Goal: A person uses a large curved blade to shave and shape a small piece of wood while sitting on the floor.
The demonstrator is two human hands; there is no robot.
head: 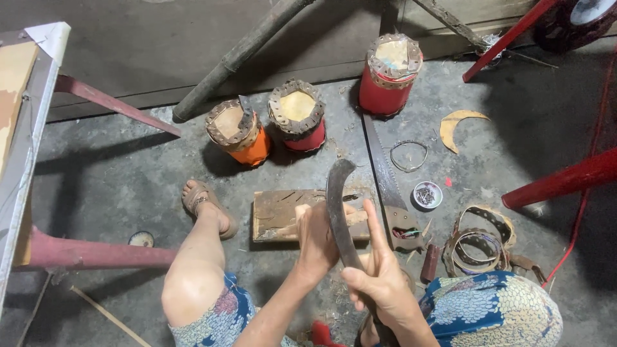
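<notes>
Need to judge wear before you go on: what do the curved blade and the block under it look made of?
Curved blade: seemingly dull grey steel, dark and unpolished, gripped by the right hand. Block: apparently raw wood, brown, scarred with cut marks; the left hand rests at it.

Three small cylindrical drums with hide tops: one orange (pixel 239 133), two red (pixel 297 115) (pixel 388 74). One long-bladed handsaw (pixel 385 180), one curved dark blade (pixel 339 209), one scarred wooden block (pixel 283 214), one crescent-shaped tan offcut (pixel 457 126).
</notes>
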